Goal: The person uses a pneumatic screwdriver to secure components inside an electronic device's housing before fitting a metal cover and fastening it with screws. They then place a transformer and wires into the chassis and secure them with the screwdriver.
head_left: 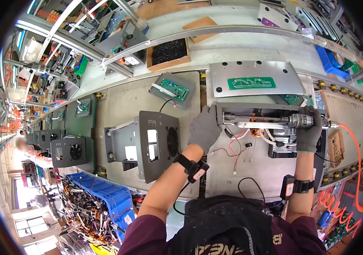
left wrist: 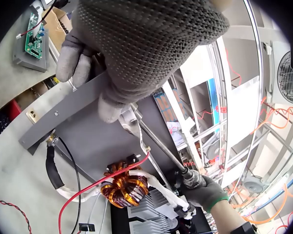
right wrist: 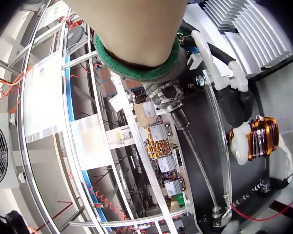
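Observation:
My left hand (head_left: pixel 206 129) grips the left end of a dark metal chassis; in the left wrist view its gloved fingers (left wrist: pixel 110 108) curl over the grey edge (left wrist: pixel 66 109). My right hand (head_left: pixel 309 134) holds an air driver (head_left: pixel 299 121), whose long shaft lies leftward along the chassis. In the right wrist view the shaft's tip (right wrist: pixel 216 213) meets a fastener area at the end of a metal strip (right wrist: pixel 219 141); exact contact cannot be told. Inside the chassis are a copper coil (left wrist: pixel 124 185), finned heat sinks (right wrist: pixel 256 39) and a red wire (left wrist: pixel 95 184).
A silver plate with a green circuit board (head_left: pixel 251 83) lies behind the chassis. To the left stand a fan housing (head_left: pixel 158 144) and a grey box with a board (head_left: pixel 171 89). An orange air hose (head_left: pixel 354 144) curves down at the right. Loose wires (head_left: pixel 234 157) lie in front.

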`<act>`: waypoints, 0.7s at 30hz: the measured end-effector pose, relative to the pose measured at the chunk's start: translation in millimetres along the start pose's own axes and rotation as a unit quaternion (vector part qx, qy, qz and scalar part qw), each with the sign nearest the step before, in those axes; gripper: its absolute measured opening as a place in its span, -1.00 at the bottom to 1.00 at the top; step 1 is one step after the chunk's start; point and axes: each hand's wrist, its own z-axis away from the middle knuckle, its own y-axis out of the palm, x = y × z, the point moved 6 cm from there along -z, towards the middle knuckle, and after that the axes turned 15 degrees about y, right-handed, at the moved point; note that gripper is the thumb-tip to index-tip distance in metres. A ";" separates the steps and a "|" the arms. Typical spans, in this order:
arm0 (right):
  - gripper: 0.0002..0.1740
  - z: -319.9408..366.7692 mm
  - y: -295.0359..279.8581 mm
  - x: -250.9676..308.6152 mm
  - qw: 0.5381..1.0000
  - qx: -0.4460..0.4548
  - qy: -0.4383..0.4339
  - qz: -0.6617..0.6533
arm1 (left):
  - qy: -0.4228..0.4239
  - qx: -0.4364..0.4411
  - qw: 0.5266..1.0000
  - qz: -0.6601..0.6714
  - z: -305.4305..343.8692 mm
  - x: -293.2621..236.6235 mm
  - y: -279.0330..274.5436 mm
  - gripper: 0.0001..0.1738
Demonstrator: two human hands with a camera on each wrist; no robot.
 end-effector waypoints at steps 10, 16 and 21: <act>-0.75 -19.7 -20.7 -0.3 0.999 0.025 0.001 0.022 | 0.010 -0.024 1.000 -0.011 1.4 -0.4 -0.5 -0.32; -0.75 21.5 52.3 40.7 0.995 0.058 -0.042 0.067 | 0.024 -0.038 0.999 0.011 5.3 0.6 -0.5 -0.29; -0.72 98.7 252.7 67.4 0.902 0.162 -0.240 0.320 | 0.039 -0.077 0.996 0.016 4.8 2.0 3.1 -0.54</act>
